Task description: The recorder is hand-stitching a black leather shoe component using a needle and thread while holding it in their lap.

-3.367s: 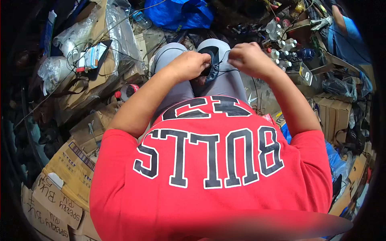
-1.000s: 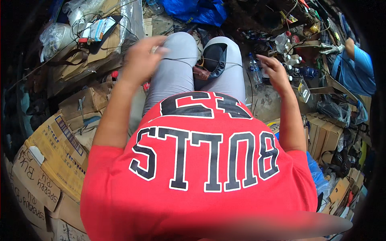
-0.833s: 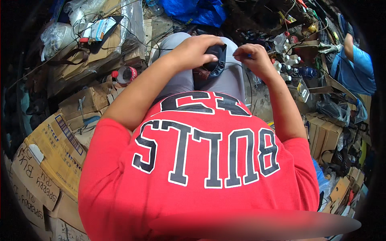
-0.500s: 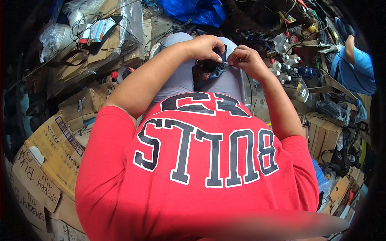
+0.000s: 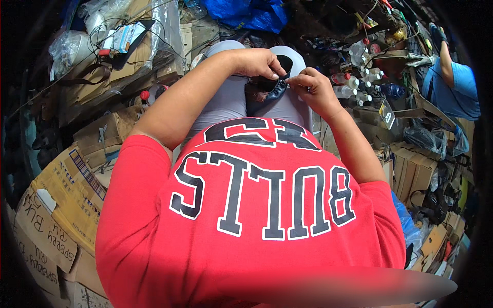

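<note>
Between my knees, on grey trousers [image 5: 223, 102], rests a dark, glossy leather-like piece [image 5: 276, 92] with a black opening and a brownish inner patch; it looks like a shoe upper, but its full shape is hidden. My left hand [image 5: 263, 62] comes over it from the left, with thumb and fingers closed on its upper edge. At the right edge of the piece, my right hand [image 5: 314, 90] is closed in a pinch, its fingertips touching or very near the rim. Whatever thin thing it may hold is too small to make out.
Several plastic bottles [image 5: 354, 90] lie to the right of my knees. Cardboard boxes [image 5: 64, 205] fill the left side, and more cardboard [image 5: 413, 167] stands at right. A blue plastic sheet [image 5: 249, 15] lies ahead. Another person's blue clothing [image 5: 457, 84] shows at far right.
My right hand has moved slightly left and down, closing the gap to the piece's edge. My left hand has shifted slightly, still at the upper edge.
</note>
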{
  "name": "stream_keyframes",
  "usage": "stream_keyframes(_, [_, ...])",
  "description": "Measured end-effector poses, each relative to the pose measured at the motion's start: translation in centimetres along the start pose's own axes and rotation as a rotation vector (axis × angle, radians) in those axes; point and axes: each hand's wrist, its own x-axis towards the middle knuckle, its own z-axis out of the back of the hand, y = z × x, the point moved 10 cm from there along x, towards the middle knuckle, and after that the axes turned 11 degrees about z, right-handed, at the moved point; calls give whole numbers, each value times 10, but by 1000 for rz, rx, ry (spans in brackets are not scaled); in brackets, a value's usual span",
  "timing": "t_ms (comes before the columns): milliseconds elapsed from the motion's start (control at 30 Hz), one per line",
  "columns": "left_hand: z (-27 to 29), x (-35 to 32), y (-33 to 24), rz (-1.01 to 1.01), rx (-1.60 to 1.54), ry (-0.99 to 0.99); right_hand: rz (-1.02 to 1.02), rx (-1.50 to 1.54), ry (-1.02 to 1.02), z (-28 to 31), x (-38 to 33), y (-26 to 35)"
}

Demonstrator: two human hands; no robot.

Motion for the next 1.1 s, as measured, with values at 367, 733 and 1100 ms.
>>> stream_keyframes(367, [28,5,-4,-82,167,-412,72,-189,154,-18,29,7])
stream_keyframes(733, [39,-106,51,281,211,-450,0,21,-135,6,-5,-32])
stream_keyframes(1100, [36,-49,35,-345,-1496,-192,-420,1779,-570,-32,-10,-65])
